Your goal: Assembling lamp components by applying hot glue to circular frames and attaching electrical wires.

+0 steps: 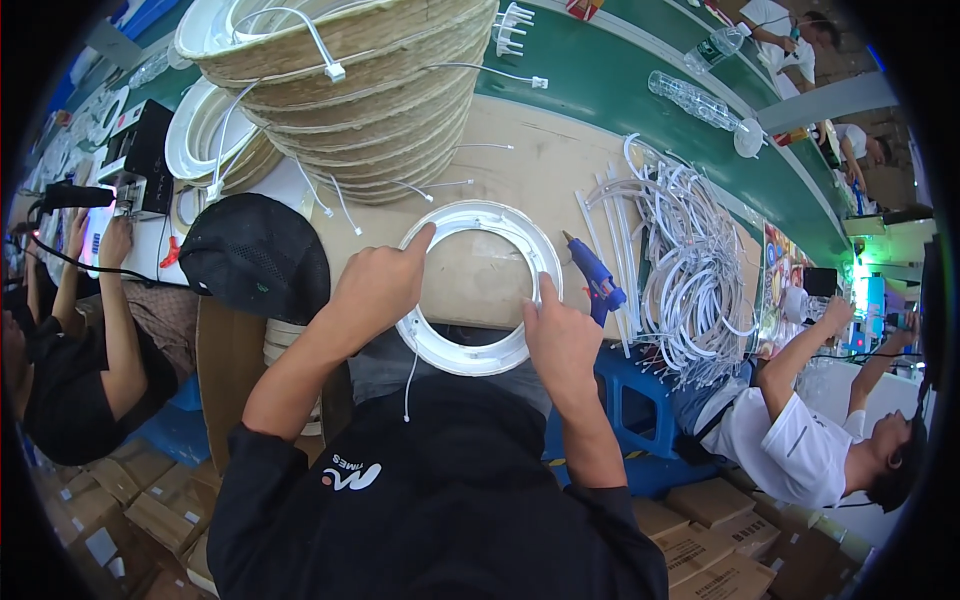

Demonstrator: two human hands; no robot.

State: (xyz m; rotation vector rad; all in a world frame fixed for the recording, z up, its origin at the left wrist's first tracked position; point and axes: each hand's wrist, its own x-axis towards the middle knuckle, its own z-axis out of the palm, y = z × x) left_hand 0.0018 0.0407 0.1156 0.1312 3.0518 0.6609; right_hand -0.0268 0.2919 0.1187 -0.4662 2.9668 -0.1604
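A white ring-shaped frame (470,358) is tilted at the near edge of the work surface, with cardboard showing through its opening. A thin white lead with a small connector hangs from its lower left. My left hand (380,288) grips the ring's left side, its index finger laid along the inner wall. Opposite it, my right hand (562,340) holds the right side, index finger and thumb at the inner edge. Just right of the ring lies a blue glue gun (594,272), its nozzle facing away from me. Parts of the ring under my palms are hidden.
A tall stack of similar rings (350,120) with dangling leads stands at the far left. Near it sits a black mesh cap (255,258). A tangled pile of white strips (690,275) lies right, with clear plastic bottles (690,98) beyond. Co-workers sit on both sides.
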